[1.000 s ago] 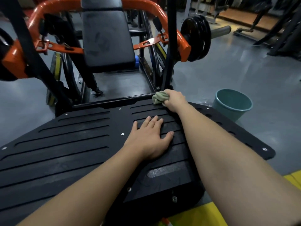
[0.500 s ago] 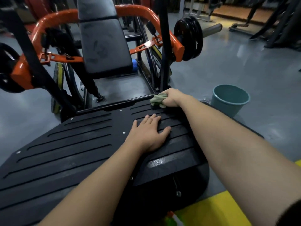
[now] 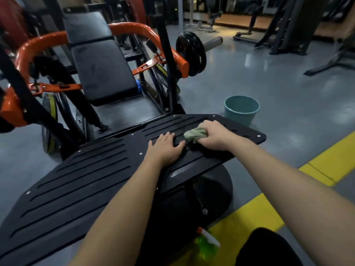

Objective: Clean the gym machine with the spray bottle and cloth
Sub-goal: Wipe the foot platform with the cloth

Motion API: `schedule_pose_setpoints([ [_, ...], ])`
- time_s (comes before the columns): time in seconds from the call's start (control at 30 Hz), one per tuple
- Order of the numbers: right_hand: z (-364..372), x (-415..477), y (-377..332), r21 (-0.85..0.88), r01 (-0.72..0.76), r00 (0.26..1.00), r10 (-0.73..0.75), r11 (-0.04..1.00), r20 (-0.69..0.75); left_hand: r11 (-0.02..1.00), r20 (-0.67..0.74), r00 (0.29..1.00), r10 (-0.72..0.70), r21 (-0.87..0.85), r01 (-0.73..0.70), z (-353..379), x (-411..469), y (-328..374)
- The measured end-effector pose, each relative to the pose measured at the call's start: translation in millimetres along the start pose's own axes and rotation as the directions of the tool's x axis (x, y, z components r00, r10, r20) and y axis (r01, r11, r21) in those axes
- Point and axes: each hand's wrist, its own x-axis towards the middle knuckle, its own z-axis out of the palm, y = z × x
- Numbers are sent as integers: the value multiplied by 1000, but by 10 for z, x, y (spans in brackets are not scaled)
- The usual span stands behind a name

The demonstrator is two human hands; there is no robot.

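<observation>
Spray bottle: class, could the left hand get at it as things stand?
Probably yes. The left hand lies flat and empty on the footplate; the spray bottle stands nearer the person, below the plate's edge, nothing visibly blocking.

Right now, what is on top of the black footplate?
The left hand rests flat on the footplate; the right hand grips a green cloth against it. The surface under them is hidden.

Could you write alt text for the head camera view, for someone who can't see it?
A person's right hand grips a bunched green cloth on a gym machine's black ribbed footplate, the left hand resting flat beside it. A teal bucket stands on the grey floor beyond; a green spray bottle shows near the bottom edge.
</observation>
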Motion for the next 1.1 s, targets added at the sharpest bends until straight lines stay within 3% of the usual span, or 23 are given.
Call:
schedule_pose_setpoints([
  [0.07,-68,-201,-91,-12,-29,996,30,999,84,1000,6,1000,7,1,-7,4,13,-18],
  [0.17,-87,-460,-160,-111,-34,994,45,993,97,1000,13,1000,13,-17,-13,11,23,-42],
  [0.3,-25,-729,-123,-227,-69,995,50,971,-91,999,5,1000,30,-24,-30,-7,52,-49],
  [0.37,48,-765,-132,-299,-83,992,50,951,-115,999,9,999,31,-31,-31,15,50,-60],
  [0.67,54,-371,-224,-479,-37,998,11,877,-56,998,66,997,27,-50,-24,41,105,-77],
  [0.83,126,10,-195,-452,-29,997,-9,892,-81,996,62,997,43,-79,-39,-12,64,-58],
  [0.97,195,305,-246,-464,-44,998,22,885,-52,956,-7,998,56,-288,-55,-162,-58,-118],
  [1.1,224,492,-224,-387,-117,993,99,915,-67,996,-44,998,-48,-82,44,-276,-125,-541],
])
